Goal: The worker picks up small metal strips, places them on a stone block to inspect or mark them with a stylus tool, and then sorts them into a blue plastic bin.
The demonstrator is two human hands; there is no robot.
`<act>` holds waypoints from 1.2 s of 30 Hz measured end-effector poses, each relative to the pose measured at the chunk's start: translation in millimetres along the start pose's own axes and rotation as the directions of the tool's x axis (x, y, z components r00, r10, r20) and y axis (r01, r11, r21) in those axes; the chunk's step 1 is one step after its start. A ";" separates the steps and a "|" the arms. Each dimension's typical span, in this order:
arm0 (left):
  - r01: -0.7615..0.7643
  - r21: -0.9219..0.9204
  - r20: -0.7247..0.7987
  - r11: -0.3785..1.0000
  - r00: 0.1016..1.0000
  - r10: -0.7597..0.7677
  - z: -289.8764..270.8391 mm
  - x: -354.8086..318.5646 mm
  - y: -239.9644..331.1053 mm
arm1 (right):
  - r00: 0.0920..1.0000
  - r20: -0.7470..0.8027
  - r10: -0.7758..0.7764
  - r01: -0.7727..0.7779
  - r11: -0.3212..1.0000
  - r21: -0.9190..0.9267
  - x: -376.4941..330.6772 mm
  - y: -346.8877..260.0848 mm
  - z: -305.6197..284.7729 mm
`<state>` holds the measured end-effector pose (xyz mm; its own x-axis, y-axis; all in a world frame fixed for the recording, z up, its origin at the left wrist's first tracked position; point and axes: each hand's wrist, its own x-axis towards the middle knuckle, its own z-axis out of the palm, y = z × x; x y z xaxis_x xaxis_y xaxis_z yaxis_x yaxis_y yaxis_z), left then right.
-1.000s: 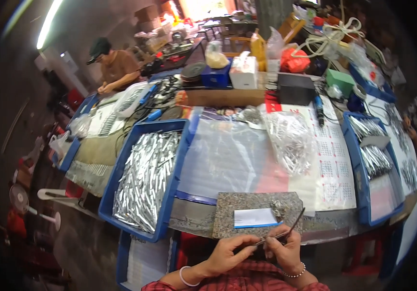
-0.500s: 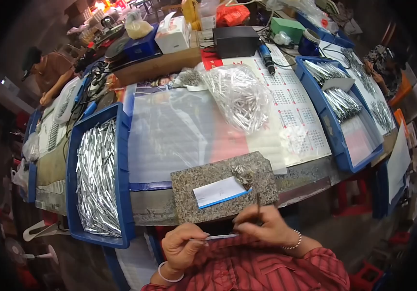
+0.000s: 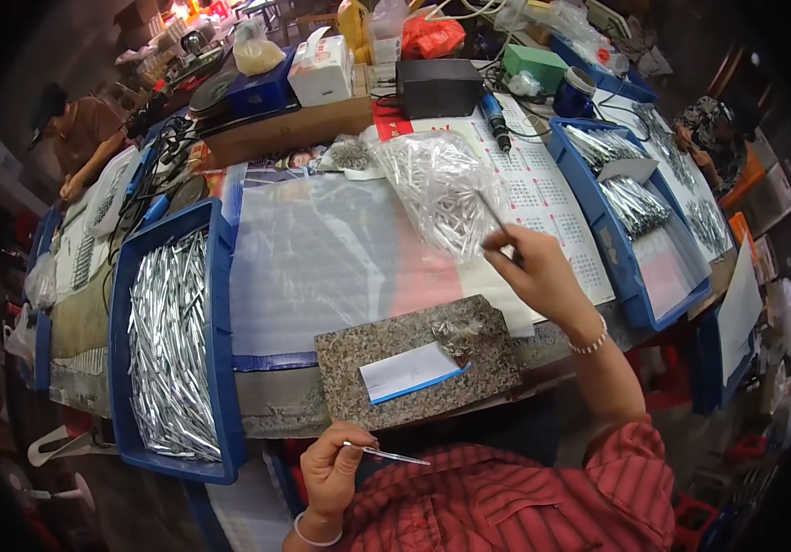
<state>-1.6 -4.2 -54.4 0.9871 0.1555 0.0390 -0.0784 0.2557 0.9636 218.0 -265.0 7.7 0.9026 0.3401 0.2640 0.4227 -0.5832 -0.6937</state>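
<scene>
Close to my body, my left hand (image 3: 329, 471) pinches a slim silver metal piece (image 3: 397, 455) whose thin end points right. My right hand (image 3: 535, 274) reaches forward over the right edge of a clear plastic bag (image 3: 428, 175) full of similar silver pieces. It grips a thin dark rod-like tool (image 3: 490, 210), its tip angled toward the bag; its exact kind is too small to tell. Between my arms, a speckled stone slab (image 3: 345, 373) lies at the table's front edge. On it are a white paper pad (image 3: 409, 371) with a blue edge and a small heap of tiny parts (image 3: 452, 339).
Left stands a blue tray (image 3: 228, 396) heaped with silver pieces; another blue tray (image 3: 633, 267) with bundles sits right. Farther back are a black box (image 3: 437, 89), a blue electric screwdriver (image 3: 495, 120) and a tissue box (image 3: 322, 75). People work at left (image 3: 87, 138) and right (image 3: 713, 138).
My right hand has left the silver piece near my left hand and moved forward and right to the bag, carrying the dark tool. My left hand keeps the piece, now tilted downward to the right.
</scene>
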 end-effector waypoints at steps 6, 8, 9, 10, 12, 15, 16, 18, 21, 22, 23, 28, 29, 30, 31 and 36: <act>0.040 0.030 0.034 0.999 0.999 -0.041 -3.6 -2.2 -3.5 | 0.989 0.108 -0.102 0.124 0.968 -0.217 61.9 49.7 37.8; 0.056 0.023 0.030 0.998 0.998 -0.057 -0.1 -0.5 -7.7 | 0.989 0.149 -0.023 0.075 0.931 -0.356 71.2 66.9 43.4; 0.074 0.058 0.007 0.996 0.997 -0.074 0.5 -1.0 -8.0 | 0.991 0.131 -0.033 0.081 0.923 -0.377 73.0 73.4 50.0; 0.063 0.068 -0.053 0.996 0.997 -0.060 -3.8 -6.2 -13.6 | 0.993 0.112 -0.042 0.083 0.913 -0.400 74.7 72.9 59.3; 0.094 0.204 -0.065 0.974 0.994 -0.083 9.7 -0.9 6.0 | 0.989 0.112 -0.094 0.134 0.888 -0.440 74.6 73.1 70.4; 0.090 0.167 -0.086 0.982 0.993 -0.076 3.3 -4.8 0.1 | 0.987 0.136 -0.087 0.141 0.878 -0.458 75.7 59.1 79.3; 0.088 0.154 -0.072 0.984 0.994 -0.077 5.1 -4.5 -0.7 | 0.987 0.142 -0.078 0.137 0.872 -0.470 74.7 53.4 77.7; 0.096 0.128 -0.044 0.987 0.995 -0.091 8.1 -2.6 -0.9 | 0.991 0.121 -0.049 0.101 0.873 -0.476 70.1 47.7 73.7; 0.089 0.114 -0.024 0.990 0.996 -0.086 11.5 -1.7 -1.5 | 0.993 0.110 -0.033 0.083 0.868 -0.489 63.3 47.8 69.8; 0.095 0.084 -0.032 0.992 0.995 -0.092 13.7 -1.6 0.1 | 0.995 0.094 -0.036 0.077 0.876 -0.476 62.9 47.9 69.5; 0.089 0.082 -0.025 0.993 0.996 -0.087 13.9 -1.5 0.5 | 0.995 0.087 -0.037 0.075 0.874 -0.480 63.6 48.6 69.1; 0.062 0.122 -0.032 0.991 0.998 -0.059 12.5 -6.1 0.9 | 0.992 0.123 -0.027 0.076 0.909 -0.409 69.3 56.1 64.7; 0.060 0.130 -0.033 0.990 0.998 -0.057 12.9 -7.1 1.3 | 0.992 0.121 -0.029 0.076 0.910 -0.407 69.4 57.0 62.5; 0.059 0.133 -0.032 0.989 0.998 -0.055 13.4 -8.1 1.1 | 0.993 0.118 -0.017 0.062 0.919 -0.390 69.1 58.8 59.2; 0.052 0.135 -0.029 0.989 0.998 -0.049 14.4 -9.2 1.0 | 0.993 0.116 -0.007 0.050 0.927 -0.373 69.0 59.1 56.3; 0.083 0.131 -0.038 0.988 0.996 -0.078 23.5 -14.6 0.3 | 0.997 -0.012 -0.071 0.066 0.968 -0.241 63.8 61.8 43.7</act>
<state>-12.7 -28.9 -48.5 0.9841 0.1716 -0.0467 0.0225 0.1402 0.9899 298.2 -247.1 -47.6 0.8712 0.3715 0.3211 0.4886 -0.7203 -0.4924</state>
